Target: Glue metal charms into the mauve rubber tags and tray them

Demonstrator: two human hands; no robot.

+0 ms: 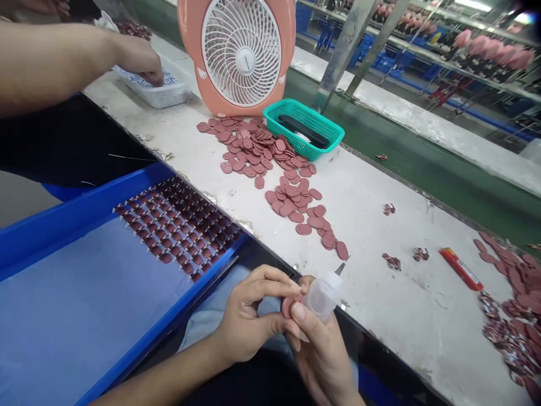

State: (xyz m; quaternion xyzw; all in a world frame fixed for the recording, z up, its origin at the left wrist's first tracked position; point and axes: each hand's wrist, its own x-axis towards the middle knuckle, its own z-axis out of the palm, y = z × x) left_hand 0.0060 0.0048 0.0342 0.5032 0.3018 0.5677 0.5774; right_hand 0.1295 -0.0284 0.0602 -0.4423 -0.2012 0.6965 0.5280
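My left hand (249,318) pinches a small dusky-pink oval piece (288,307) between thumb and fingers. My right hand (321,355) grips a clear plastic squeeze bottle (323,296) with a thin metal nozzle, its body close to the pink piece. Loose pink ovals (262,152) lie heaped on the white workbench (372,293) beyond my hands. To my left, a blue tray (84,282) holds several rows of small dark-pink pieces (177,225) set out on a pale blue sheet.
A co-worker's arm (63,67) reaches into a white tray (169,93) at the far left. A peach fan (240,53) and a teal basket (304,128) stand behind the ovals. A red-and-yellow packet (460,269) and more pink pieces (515,316) lie to the right. Shelves of pink items stand beyond.
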